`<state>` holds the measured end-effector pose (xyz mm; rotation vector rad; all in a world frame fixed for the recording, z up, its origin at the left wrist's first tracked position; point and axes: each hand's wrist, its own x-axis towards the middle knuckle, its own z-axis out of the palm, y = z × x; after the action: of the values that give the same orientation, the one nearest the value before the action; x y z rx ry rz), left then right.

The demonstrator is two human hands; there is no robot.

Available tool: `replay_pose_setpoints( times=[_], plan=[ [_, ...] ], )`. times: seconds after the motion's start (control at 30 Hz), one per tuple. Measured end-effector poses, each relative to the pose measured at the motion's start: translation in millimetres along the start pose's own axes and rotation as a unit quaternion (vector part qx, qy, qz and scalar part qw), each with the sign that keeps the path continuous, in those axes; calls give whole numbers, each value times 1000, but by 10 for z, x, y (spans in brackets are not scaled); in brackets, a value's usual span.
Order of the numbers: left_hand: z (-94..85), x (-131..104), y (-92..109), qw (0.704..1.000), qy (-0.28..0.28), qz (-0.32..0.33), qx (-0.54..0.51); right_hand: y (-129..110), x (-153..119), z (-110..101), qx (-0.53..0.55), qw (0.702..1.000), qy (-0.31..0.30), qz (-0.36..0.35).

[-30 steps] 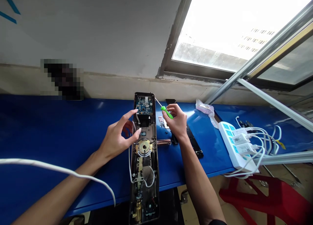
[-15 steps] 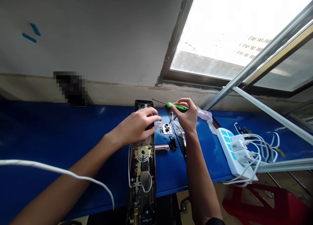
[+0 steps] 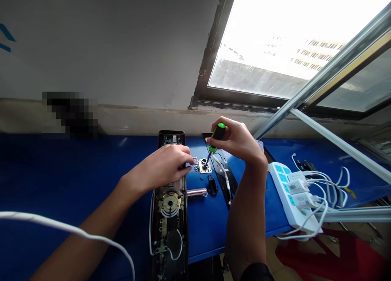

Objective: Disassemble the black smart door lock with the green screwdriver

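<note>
My right hand [image 3: 235,138] grips a green and black screwdriver [image 3: 217,136], its shaft angled down. The screwdriver's tip meets a small pale square plate with a round dark part [image 3: 205,165] on the blue table. My left hand [image 3: 169,163] lies across the upper part of a long, opened dark housing [image 3: 170,228], which looks like a door lock body. Thumb and forefinger are apart, just beyond the housing's right edge. Close to these fingertips are a small pinkish packet [image 3: 196,161] and several tiny screws [image 3: 197,168].
A black perforated plate [image 3: 218,167] with a white cable [image 3: 225,175] lies right of the square plate. Nearer me are a small black block [image 3: 212,186] and a pinkish metal cylinder [image 3: 197,192]. A power strip [image 3: 282,179] with plugged-in chargers stands at right, near a metal frame [image 3: 293,106].
My right hand has turned the screwdriver from nearly level to pointing down, bringing its tip onto the square plate. The view has shifted slightly; my left hand stays over the housing.
</note>
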<state>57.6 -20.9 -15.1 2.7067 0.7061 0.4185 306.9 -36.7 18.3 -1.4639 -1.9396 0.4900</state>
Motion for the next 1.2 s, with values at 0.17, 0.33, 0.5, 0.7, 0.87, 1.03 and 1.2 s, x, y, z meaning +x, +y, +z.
replay_pose_setpoints(
  times=[0.17,0.33,0.5,0.7,0.87,1.03,1.2],
  plan=[
    [5,-7,-23,1000,-3,8,-6,4,66,88,-16,999,-43,-14],
    [27,-32,-40,1000,-8,21,-14,30,136,195,-16,997,-71,-22],
    [-5,-62,-44,999,0,18,-36,36,169,250,-9,996,-83,-26],
    [-117,-114,-86,997,23,7,-74,-14,140,211,5,998,-53,-30],
    [-183,-197,-245,995,36,-4,-93,-175,90,187,54,997,54,-29],
    [-256,-302,-346,994,-7,-27,-103,-351,74,216,119,980,149,-54],
    [-298,-328,-309,993,-29,-16,-112,-464,74,279,136,955,253,-74]
  ],
)
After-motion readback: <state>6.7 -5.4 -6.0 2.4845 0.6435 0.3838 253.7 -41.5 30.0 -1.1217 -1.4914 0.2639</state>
